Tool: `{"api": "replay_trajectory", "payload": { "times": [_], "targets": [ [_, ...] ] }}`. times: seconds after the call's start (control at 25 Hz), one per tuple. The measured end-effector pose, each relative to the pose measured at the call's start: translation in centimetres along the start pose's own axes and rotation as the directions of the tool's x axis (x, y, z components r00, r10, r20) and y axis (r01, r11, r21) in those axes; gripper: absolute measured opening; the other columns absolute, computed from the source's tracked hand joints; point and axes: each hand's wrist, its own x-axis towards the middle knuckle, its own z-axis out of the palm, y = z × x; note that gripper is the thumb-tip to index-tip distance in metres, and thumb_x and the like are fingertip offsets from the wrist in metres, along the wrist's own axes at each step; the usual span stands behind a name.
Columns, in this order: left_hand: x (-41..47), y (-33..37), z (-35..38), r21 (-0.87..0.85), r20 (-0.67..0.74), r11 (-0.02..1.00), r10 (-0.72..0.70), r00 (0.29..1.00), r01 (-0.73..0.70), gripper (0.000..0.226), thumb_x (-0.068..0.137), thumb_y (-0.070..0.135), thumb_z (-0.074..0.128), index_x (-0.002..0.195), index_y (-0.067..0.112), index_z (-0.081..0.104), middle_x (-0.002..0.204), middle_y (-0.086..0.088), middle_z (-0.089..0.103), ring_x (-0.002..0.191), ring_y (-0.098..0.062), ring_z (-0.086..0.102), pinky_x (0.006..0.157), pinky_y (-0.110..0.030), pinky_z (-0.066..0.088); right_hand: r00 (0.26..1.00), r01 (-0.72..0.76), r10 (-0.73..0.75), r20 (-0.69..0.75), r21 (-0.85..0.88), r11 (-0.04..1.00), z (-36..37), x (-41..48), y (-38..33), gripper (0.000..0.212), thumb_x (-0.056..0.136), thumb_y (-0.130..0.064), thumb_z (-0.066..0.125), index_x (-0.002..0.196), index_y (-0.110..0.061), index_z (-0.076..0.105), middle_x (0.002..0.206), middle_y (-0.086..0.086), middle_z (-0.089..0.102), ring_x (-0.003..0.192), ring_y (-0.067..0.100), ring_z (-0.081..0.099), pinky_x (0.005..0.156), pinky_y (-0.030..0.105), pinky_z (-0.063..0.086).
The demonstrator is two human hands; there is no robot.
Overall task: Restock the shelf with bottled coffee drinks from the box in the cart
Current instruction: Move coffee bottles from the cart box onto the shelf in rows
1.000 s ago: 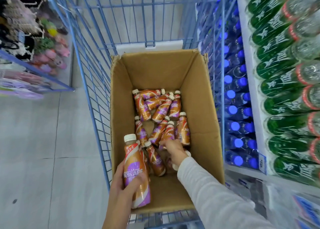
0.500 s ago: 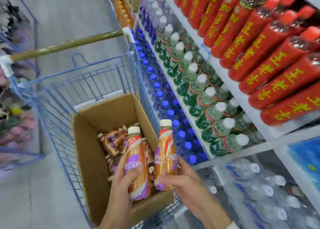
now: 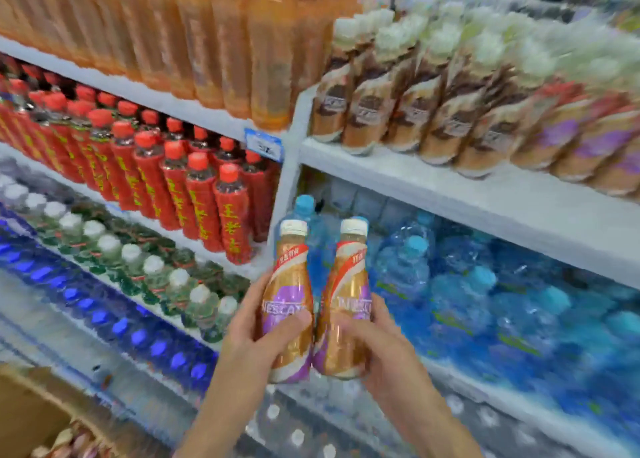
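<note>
I hold two upright bottled coffee drinks side by side in front of the shelves. My left hand (image 3: pixel 258 333) grips the left coffee bottle (image 3: pixel 289 284), gold and purple with a white cap. My right hand (image 3: pixel 377 343) grips the right coffee bottle (image 3: pixel 346 284) of the same kind. The two bottles touch near their bases. Rows of similar coffee bottles (image 3: pixel 450 111) stand on the white shelf (image 3: pixel 450 194) up and to the right. A corner of the cardboard box (image 3: pixel 31 409) shows at the bottom left, with a few bottles inside.
Red-labelled bottles (image 3: pixel 194 187) and orange drinks (image 3: pixel 225 42) fill the shelves on the left. Green-labelled bottles (image 3: pixel 145 267) and blue-capped bottles (image 3: pixel 114 319) sit lower. Large blue water bottles (image 3: pixel 485 284) lie under the coffee shelf. Clear bottles (image 3: pixel 311 433) fill the lowest tier.
Both hands have lifted their bottles up from the box and cart toward the shelves. My view has swung from the cart to the shelf face.
</note>
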Motion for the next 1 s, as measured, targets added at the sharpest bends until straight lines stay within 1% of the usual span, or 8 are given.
{"api": "replay_trajectory", "payload": {
  "times": [0.12, 0.24, 0.4, 0.56, 0.64, 0.72, 0.88, 1.0],
  "targets": [
    [0.1, -0.5, 8.9, 0.038, 0.111, 0.999, 0.022, 0.994, -0.026, 0.086, 0.047, 0.041, 0.08, 0.13, 0.027, 0.063, 0.116, -0.001, 0.074, 0.096, -0.014, 0.07, 0.085, -0.03, 0.054, 0.985, 0.129, -0.123, -0.119, 0.042, 0.991, -7.2, -2.1, -4.4, 0.053, 0.05, -0.033, 0.08, 0.101, -0.022, 0.071, 0.097, 0.002, 0.074, 0.089, 0.017, 0.067, 0.09, 0.043, 0.051],
    [-0.1, -0.9, 17.2, 0.0, 0.223, 1.0, 0.019, 0.975, -0.02, 0.075, 0.047, 0.029, 0.079, 0.121, 0.021, 0.067, 0.095, -0.001, 0.076, 0.079, -0.016, 0.069, 0.07, -0.026, 0.057, 0.954, 0.222, -0.223, -0.198, -0.027, 0.975, -14.1, -4.7, -8.3, 0.049, 0.06, -0.031, 0.081, 0.108, -0.027, 0.069, 0.094, -0.004, 0.075, 0.087, 0.011, 0.068, 0.087, 0.043, 0.055],
    [-0.4, -1.3, 26.9, 0.003, 0.314, 0.998, 0.063, 0.947, -0.067, 0.062, 0.05, 0.04, 0.084, 0.107, 0.02, 0.073, 0.096, -0.009, 0.077, 0.082, -0.022, 0.07, 0.076, -0.038, 0.058, 0.901, 0.327, -0.334, -0.279, -0.072, 0.942, -22.1, -7.9, -12.7, 0.062, 0.066, -0.014, 0.085, 0.122, -0.012, 0.059, 0.09, -0.004, 0.076, 0.081, 0.006, 0.07, 0.068, 0.022, 0.055],
    [0.3, -0.6, 34.8, -0.006, 0.404, 0.99, 0.132, 0.905, -0.142, 0.055, 0.057, 0.039, 0.086, 0.107, 0.02, 0.074, 0.101, -0.008, 0.077, 0.09, -0.021, 0.072, 0.081, -0.036, 0.059, 0.812, 0.445, -0.464, -0.355, -0.138, 0.885, -27.5, -10.0, -17.0, 0.058, 0.07, -0.019, 0.077, 0.124, -0.016, 0.057, 0.091, -0.003, 0.075, 0.081, 0.005, 0.071, 0.065, 0.017, 0.054],
    [1.1, 0.1, 37.9, 0.027, 0.447, 0.974, 0.191, 0.874, -0.226, 0.066, 0.064, 0.038, 0.089, 0.123, 0.02, 0.066, 0.113, -0.003, 0.074, 0.102, -0.018, 0.071, 0.09, -0.038, 0.057, 0.77, 0.476, -0.52, -0.369, -0.21, 0.854, -29.6, -10.2, -19.0, 0.052, 0.08, -0.015, 0.076, 0.126, -0.022, 0.053, 0.101, -0.005, 0.073, 0.084, 0.002, 0.071, 0.066, 0.016, 0.054],
    [2.1, 0.8, 40.1, 0.086, 0.474, 0.951, 0.223, 0.852, -0.297, 0.063, 0.077, 0.033, 0.082, 0.134, 0.024, 0.057, 0.122, 0.004, 0.07, 0.111, -0.013, 0.067, 0.095, -0.035, 0.056, 0.753, 0.462, -0.559, -0.348, -0.326, 0.825, -30.9, -9.7, -20.4, 0.051, 0.087, -0.021, 0.075, 0.127, -0.033, 0.048, 0.111, -0.012, 0.069, 0.091, -0.003, 0.07, 0.07, 0.015, 0.055],
    [4.1, 1.4, 42.1, 0.13, 0.539, 0.92, 0.248, 0.805, -0.371, 0.047, 0.086, 0.016, 0.076, 0.123, 0.037, 0.055, 0.123, 0.012, 0.067, 0.107, 0.001, 0.066, 0.088, -0.019, 0.057, 0.724, 0.444, -0.604, -0.333, -0.445, 0.778, -32.3, -7.7, -21.2, 0.053, 0.089, -0.014, 0.074, 0.127, -0.032, 0.042, 0.113, -0.015, 0.064, 0.092, -0.01, 0.065, 0.072, 0.012, 0.053],
    [5.2, 1.0, 42.5, 0.154, 0.58, 0.901, 0.249, 0.776, -0.405, 0.054, 0.085, 0.011, 0.077, 0.126, 0.037, 0.053, 0.125, 0.013, 0.065, 0.108, 0.004, 0.064, 0.094, -0.02, 0.055, 0.701, 0.426, -0.614, -0.362, -0.479, 0.768, -33.1, -6.4, -20.9, 0.053, 0.089, -0.012, 0.073, 0.127, -0.031, 0.041, 0.118, -0.01, 0.062, 0.095, -0.008, 0.064, 0.075, 0.012, 0.053]
  ]
}}
